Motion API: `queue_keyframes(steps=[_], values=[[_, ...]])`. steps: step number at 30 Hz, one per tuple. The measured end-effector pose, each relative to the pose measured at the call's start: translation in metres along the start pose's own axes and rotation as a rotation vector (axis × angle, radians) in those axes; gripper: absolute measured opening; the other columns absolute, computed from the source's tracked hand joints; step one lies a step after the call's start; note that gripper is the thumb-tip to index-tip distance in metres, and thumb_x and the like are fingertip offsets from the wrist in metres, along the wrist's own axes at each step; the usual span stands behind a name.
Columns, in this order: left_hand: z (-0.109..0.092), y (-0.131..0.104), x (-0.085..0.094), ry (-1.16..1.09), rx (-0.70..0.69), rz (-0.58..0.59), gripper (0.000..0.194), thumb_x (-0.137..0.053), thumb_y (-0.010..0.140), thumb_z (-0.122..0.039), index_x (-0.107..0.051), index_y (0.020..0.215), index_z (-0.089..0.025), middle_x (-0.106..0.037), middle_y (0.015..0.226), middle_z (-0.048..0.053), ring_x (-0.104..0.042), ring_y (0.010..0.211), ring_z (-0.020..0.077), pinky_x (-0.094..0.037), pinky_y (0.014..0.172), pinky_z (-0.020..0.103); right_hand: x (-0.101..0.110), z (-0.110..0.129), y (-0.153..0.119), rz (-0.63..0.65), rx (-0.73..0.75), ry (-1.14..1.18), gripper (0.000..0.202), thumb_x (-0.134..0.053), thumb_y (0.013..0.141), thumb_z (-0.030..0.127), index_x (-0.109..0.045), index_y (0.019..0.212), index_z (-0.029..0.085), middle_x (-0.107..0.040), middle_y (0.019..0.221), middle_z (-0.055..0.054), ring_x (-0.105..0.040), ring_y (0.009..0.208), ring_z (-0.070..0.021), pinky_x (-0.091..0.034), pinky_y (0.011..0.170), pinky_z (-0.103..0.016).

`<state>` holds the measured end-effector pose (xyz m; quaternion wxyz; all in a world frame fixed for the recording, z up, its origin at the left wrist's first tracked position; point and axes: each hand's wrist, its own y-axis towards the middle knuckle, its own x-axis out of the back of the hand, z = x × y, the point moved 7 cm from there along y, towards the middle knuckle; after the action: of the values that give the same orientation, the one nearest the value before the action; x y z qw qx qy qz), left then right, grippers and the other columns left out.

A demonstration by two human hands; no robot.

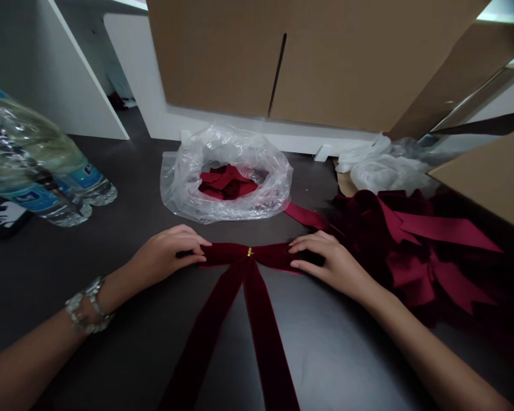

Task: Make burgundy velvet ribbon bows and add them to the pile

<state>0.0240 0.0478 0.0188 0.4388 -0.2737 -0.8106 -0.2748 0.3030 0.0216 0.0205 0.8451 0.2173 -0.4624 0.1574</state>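
A dark red velvet bow (272,256) lies on the dark tabletop, a small gold tie at its centre. Its two long tails (263,325) run down toward me and out of the frame. My left hand (171,251), with a beaded bracelet (88,305) on its wrist, is closed at the end of the left loop, thumb and fingers pinching it. At the end of the right loop, my right hand (325,257) is closed on the velvet in the same way, thumb below and fingers above.
Behind the bow sits an open clear plastic bag (175,194) with red bows inside. A heap of red ribbon bows (428,228) lies at right, near crumpled plastic (385,165) and cardboard (492,171). Water bottles (38,154) stand at left. A large cardboard box (325,63) rises at the back.
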Motion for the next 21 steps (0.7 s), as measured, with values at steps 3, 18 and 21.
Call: queue_keyframes(steps=[3, 18, 21], values=[[0.000, -0.001, 0.000, 0.007, -0.009, -0.027, 0.012, -0.060, 0.087, -0.033, -0.067, 0.082, -0.025, -0.070, 0.104, -0.003, -0.057, 0.096, 0.0161, -0.047, 0.082, 0.027, -0.001, 0.001, -0.001, 0.002, 0.015, -0.017, 0.019, -0.068, 0.082, 0.034, -0.064, 0.098, 0.024, -0.068, 0.107, -0.004, -0.058, 0.103, -0.0214, -0.043, 0.093, -0.040], [-0.001, 0.007, -0.002, 0.005, -0.076, -0.007, 0.021, -0.059, 0.088, -0.035, -0.065, 0.074, -0.020, -0.067, 0.084, 0.000, -0.057, 0.083, 0.0154, -0.045, 0.074, 0.027, 0.006, -0.009, 0.000, -0.122, -0.054, 0.116, 0.015, -0.063, 0.084, 0.034, -0.065, 0.076, 0.022, -0.069, 0.083, -0.006, -0.064, 0.081, -0.0211, -0.053, 0.074, -0.036], [0.001, 0.006, -0.004, 0.012, -0.075, -0.009, 0.024, -0.060, 0.087, -0.035, -0.059, 0.069, -0.019, -0.065, 0.081, 0.000, -0.057, 0.079, 0.0148, -0.043, 0.071, 0.026, 0.006, -0.009, -0.002, -0.123, -0.054, 0.100, 0.015, -0.064, 0.083, 0.035, -0.062, 0.076, 0.021, -0.068, 0.083, -0.006, -0.065, 0.081, -0.0213, -0.054, 0.074, -0.036]])
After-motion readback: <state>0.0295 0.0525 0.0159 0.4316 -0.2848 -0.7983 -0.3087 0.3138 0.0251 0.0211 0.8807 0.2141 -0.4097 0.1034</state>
